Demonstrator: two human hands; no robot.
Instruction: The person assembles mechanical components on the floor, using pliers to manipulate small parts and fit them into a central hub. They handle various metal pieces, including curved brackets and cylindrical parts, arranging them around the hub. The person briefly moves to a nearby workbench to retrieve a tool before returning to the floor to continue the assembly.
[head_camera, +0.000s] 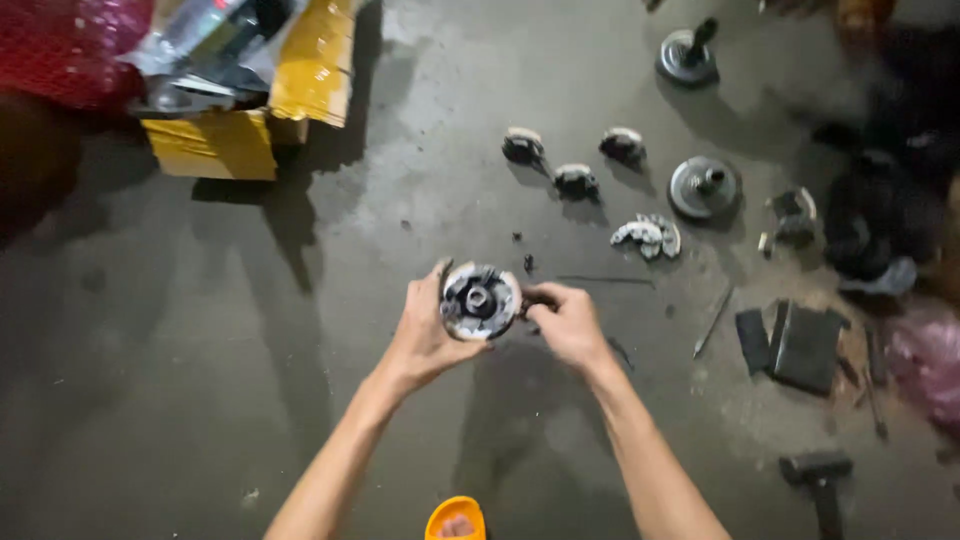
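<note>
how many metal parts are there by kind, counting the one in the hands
round disc parts: 3, one held, two on the floor
small curved shoe-like pieces: 4
total: 7

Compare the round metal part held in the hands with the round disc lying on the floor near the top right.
The held round part is up off the floor, gripped by the left hand and right hand; the floor disc lies flat, untouched. The held part shows a pale, worn rim around a dark hollow centre; the floor disc is evenly dark grey with a stub sticking up from its middle. Both are round, grimy metal pieces.
</note>
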